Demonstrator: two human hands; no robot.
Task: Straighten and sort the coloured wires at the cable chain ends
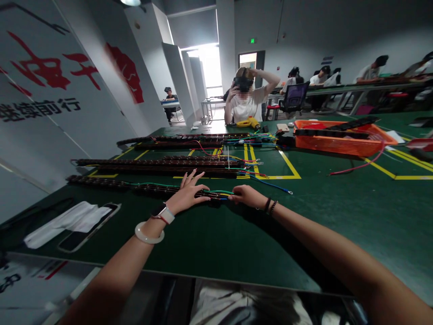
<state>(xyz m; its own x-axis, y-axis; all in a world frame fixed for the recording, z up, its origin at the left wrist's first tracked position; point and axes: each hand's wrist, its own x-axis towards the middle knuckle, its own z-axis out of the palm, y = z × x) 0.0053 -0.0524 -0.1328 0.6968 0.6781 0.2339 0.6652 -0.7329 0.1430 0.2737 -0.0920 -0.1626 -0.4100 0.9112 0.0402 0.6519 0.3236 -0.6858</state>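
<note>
A long wire harness [135, 184] in dark sleeving lies across the near part of the table, with green, yellow and blue wires [221, 194] coming out of its right end. My left hand [189, 192] rests over that end, thumb and index finger on either side of the bundle, the other fingers raised and spread. Just to its right, my right hand [248, 197] is closed, its fingertips pinching the wires' ends; the exact tips are hidden. Beyond my hands lie more dark harnesses [162, 164] with loose coloured wire ends and ring terminals.
Yellow tape marks [287, 164] line the green table [324, 216]. A phone [84, 230] with white tissue [64, 221] lies at left. An orange basket [324, 146] with dark parts and a yellow heat gun [249, 123] stand at the back. A person [248, 97] sits opposite.
</note>
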